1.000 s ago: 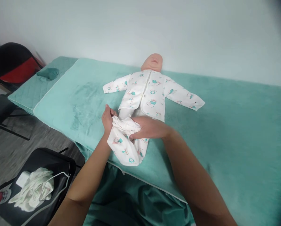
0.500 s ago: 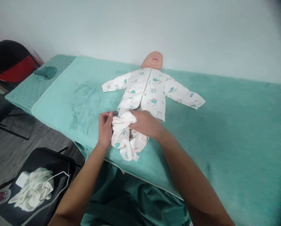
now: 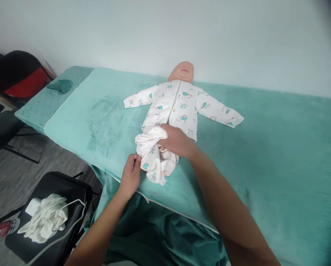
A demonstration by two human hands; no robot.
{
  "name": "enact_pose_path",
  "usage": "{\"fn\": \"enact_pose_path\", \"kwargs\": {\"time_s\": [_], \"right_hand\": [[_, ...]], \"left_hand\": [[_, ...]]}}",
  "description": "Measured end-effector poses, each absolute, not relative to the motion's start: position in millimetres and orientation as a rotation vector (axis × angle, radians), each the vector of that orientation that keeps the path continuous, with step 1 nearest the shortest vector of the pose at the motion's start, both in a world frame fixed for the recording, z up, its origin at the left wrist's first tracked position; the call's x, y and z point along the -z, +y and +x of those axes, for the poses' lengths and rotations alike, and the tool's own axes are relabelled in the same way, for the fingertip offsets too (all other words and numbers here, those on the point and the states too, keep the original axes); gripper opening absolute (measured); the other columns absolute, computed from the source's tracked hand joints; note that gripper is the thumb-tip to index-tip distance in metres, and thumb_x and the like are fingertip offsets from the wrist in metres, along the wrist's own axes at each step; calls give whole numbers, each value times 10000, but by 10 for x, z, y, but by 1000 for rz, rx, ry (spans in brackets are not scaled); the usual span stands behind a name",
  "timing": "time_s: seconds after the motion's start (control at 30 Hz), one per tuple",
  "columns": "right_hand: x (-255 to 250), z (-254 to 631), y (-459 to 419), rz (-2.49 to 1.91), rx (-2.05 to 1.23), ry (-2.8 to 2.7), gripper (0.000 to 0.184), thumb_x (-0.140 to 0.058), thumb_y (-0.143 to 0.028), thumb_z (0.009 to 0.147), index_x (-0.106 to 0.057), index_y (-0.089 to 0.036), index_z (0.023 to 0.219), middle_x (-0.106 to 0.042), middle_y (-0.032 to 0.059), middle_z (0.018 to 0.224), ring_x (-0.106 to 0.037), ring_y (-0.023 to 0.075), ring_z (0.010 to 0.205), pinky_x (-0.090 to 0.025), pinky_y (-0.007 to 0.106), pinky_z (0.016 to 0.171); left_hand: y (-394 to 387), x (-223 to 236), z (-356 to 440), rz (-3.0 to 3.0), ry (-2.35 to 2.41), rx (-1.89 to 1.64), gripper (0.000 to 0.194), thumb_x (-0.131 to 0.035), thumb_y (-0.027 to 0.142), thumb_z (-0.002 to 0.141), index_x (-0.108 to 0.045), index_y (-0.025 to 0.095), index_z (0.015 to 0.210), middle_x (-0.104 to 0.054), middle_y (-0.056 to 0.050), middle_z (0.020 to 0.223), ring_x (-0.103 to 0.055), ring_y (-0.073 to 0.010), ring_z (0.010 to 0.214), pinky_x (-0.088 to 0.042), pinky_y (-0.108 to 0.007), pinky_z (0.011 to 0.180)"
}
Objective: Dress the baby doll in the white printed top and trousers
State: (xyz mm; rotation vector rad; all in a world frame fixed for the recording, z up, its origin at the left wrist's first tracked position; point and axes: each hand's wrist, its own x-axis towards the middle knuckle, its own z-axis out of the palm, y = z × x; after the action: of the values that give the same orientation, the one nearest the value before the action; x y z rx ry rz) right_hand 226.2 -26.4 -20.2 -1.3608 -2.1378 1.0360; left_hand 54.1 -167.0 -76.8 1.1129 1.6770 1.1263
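A baby doll lies on its back on a green padded bed, its head against the wall. It wears a white printed baby jacket with the sleeves spread out. Matching baby pants are bunched around its lower body and legs. My right hand grips the bunched waist of the pants just below the jacket hem. Lower down, my left hand has its fingers pinched at the left edge of the pants. The doll's legs are mostly hidden in the cloth.
A black chair at the lower left holds a crumpled white cloth, a small white item and a wire hanger. Beside it is a bottle with a red label. More chairs stand beyond the bed's left end.
My left hand has moved down from the waist of the pants to their lower left side. My right hand keeps its grip, with the waist cloth gathered slightly higher. The view has shifted a little.
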Motion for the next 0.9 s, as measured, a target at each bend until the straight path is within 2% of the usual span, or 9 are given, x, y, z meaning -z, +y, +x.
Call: {"fn": "enact_pose_path", "kwargs": {"time_s": [0.17, 0.37, 0.57, 0.7, 0.9], "right_hand": [[209, 2270, -257, -1414, -1045, -2168, 150, -551, -225, 752, -478, -244, 881, -620, 1, 803, -560, 203, 741, -374, 300, 654], [188, 2287, -241, -1399, -1108, -2152, 116, -541, -200, 775, -516, -238, 883, -660, 6, 847, -597, 206, 768, -413, 303, 684], [212, 2228, -259, -1538, -1083, -1984, 308, -547, -191, 773, -585, -225, 1076, -716, 62, 996, -652, 257, 881, -476, 329, 735], [251, 2210, -257, -1616, -1029, -1934, 284, -546, -183, 768, -581, -219, 1048, -718, 64, 976, -651, 266, 911, -489, 344, 772], [256, 2283, -239, -1498, -1091, -2025, 403, -606, -234, 772, -611, -228, 1176, -724, 60, 1147, -652, 278, 1055, -514, 356, 853]], "left_hand": [[-1445, 861, 422, 1313, 1827, -1182, 206, -452, 394, 1021, -488, 222, 913, -587, -3, 824, -552, -168, 764, -434, -303, 734], [-872, 848, 222, 1478, 1749, -1260, 177, -481, 345, 1009, -464, 227, 878, -572, 3, 811, -544, -155, 752, -432, -285, 704], [-604, 879, 226, 1518, 1763, -1309, 178, -500, 338, 1014, -466, 229, 877, -571, 13, 779, -528, -150, 709, -401, -288, 669], [-776, 918, 221, 1458, 1720, -1322, 234, -515, 409, 1017, -520, 223, 874, -571, 20, 757, -529, -141, 692, -401, -283, 662], [-1277, 883, 108, 1172, 1498, -1268, 422, -549, 629, 956, -534, 218, 860, -568, 31, 671, -539, -138, 612, -442, -279, 624]]}}
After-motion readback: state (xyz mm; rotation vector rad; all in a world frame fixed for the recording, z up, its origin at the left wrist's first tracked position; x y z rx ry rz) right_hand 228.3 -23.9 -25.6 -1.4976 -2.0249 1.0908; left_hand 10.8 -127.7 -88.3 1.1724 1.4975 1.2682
